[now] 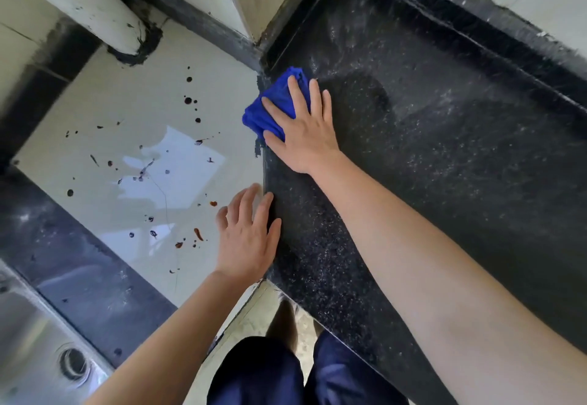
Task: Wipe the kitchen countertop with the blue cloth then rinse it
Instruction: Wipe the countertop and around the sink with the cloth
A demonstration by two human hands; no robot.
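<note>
A bunched blue cloth (272, 103) lies at the left edge of the black speckled countertop (428, 138), where it meets a white tiled section (127, 138). My right hand (305, 131) presses flat on the cloth with straight, spread fingers. Lower down, my left hand (246, 239) rests open on the seam between the white section and the black countertop, holding nothing. Dark and reddish stains (190, 99) and a wet patch (171, 166) mark the white section.
A steel sink (35, 334) with its drain (73, 363) sits at the lower left, set in a dark counter strip. A white pipe (95, 7) runs down at the upper left. Tiled walls close the back. My legs stand on the floor below.
</note>
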